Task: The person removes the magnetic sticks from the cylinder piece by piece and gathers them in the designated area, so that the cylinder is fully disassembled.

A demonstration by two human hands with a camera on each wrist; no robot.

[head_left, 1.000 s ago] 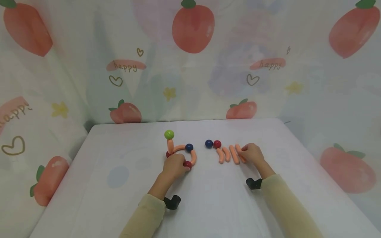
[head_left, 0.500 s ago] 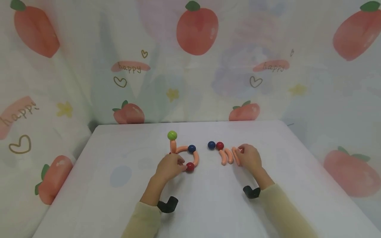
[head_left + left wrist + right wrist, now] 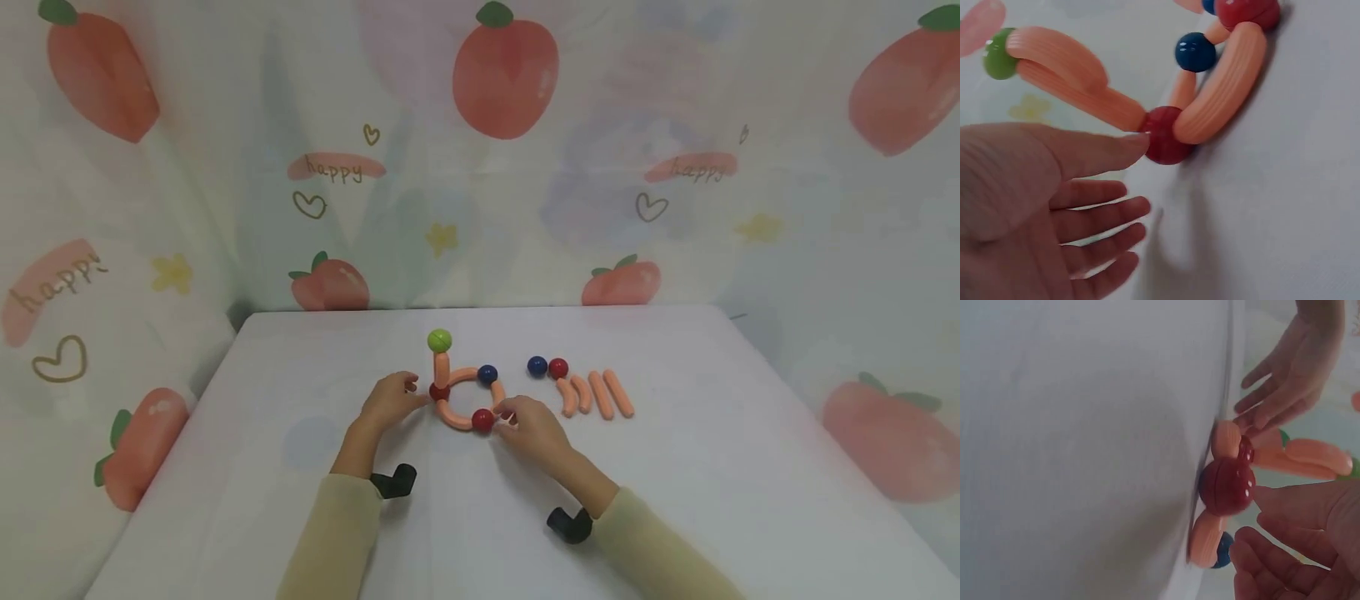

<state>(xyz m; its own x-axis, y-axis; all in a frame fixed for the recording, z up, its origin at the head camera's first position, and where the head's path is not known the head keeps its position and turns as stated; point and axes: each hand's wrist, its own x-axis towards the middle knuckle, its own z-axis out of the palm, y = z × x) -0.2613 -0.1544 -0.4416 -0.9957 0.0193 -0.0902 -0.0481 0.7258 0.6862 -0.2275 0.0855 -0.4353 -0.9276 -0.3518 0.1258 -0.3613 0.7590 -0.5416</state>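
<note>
Orange curved rods [image 3: 453, 417] joined by balls form a ring on the table. Its front ball [image 3: 483, 421] and left ball [image 3: 1169, 135] are red, and a blue ball [image 3: 487, 374] sits at the back. From the left red ball rise orange rods [image 3: 1079, 94] with a green ball [image 3: 439, 340] on top. My left hand [image 3: 388, 403] is beside the left red ball, thumb tip right at it, the other fingers extended and apart. My right hand [image 3: 536, 429] is just right of the front red ball, thumb tip at its surface, fingers loosely bent around nothing.
Right of the ring lie a loose blue ball [image 3: 537, 367], a loose red ball [image 3: 558, 367], two short curved rods [image 3: 581, 394] and two straight rods [image 3: 618, 393]. A fruit-patterned cloth [image 3: 480, 225] hangs behind the white table [image 3: 675, 500].
My left hand has moved left from the front red ball to the left one. My right hand has left the loose straight rods and come left to the front red ball.
</note>
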